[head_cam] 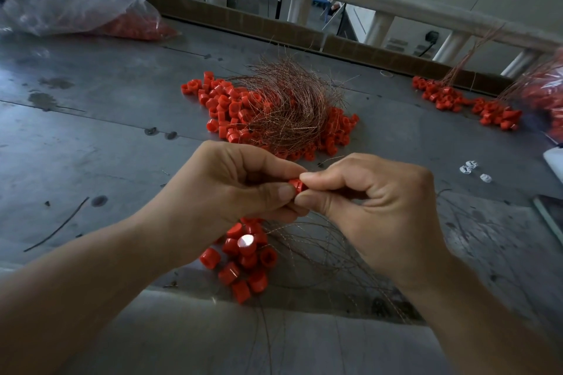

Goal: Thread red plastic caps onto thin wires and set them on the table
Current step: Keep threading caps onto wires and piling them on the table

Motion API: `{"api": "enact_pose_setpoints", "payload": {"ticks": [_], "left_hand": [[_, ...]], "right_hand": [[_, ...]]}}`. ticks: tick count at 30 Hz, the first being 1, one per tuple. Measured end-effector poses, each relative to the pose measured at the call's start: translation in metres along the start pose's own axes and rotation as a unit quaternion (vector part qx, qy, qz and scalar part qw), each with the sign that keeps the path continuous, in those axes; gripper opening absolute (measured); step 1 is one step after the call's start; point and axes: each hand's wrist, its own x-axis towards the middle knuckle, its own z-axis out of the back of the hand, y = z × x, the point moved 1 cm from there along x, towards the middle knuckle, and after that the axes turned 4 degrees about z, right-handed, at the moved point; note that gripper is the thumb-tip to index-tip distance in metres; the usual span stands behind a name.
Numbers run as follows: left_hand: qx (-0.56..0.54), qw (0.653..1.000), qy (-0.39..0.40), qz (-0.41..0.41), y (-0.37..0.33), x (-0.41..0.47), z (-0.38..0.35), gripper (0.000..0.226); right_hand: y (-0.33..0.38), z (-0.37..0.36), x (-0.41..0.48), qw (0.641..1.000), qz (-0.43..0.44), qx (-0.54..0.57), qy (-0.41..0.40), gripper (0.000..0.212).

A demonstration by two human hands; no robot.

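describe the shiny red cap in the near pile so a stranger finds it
On the grey table, look at the small cluster of red caps just below the left hand. Near its top, one cap faces up, the only one with a bright white glare.

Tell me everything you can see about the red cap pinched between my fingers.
The red cap is a small, rounded piece of bright red plastic, mostly hidden by fingertips. The left hand pinches it from one side and the right hand from the other, holding it above the grey metal table.
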Motion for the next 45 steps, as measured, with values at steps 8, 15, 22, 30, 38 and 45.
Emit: {"api": "enact_pose_setpoints", "payload": {"ticks": [8,15,22,30,38,45], "left_hand": [[-0.016,0.997,0.047,0.061,-0.001,0.0,0.003,0.024],[-0.054,0.994,0.062,0.065,-0.003,0.0,0.0,0.049],[0.047,0.998,0.025,-0.01,0.001,-0.005,-0.008,0.057],[0.061,0.997,0.036,-0.037,0.001,-0.009,-0.009,0.058],[0.055,0.997,0.022,-0.049,-0.002,-0.011,-0.011,0.055],[0.046,0.998,-0.01,-0.041,-0.007,-0.008,-0.006,0.071]], "right_hand": [[-0.003,0.007,0.003,0.988,-0.072,0.085,0.108,0.038],[-0.001,0.008,0.005,0.982,-0.033,0.036,0.181,0.017],[-0.001,0.001,-0.001,0.985,-0.018,0.0,0.172,0.009],[0.005,-0.003,-0.001,0.989,-0.013,0.012,0.149,0.005],[0.003,-0.002,-0.001,0.991,-0.006,0.05,0.124,0.003],[-0.001,0.002,0.003,0.993,-0.018,0.079,0.09,0.019]]}}
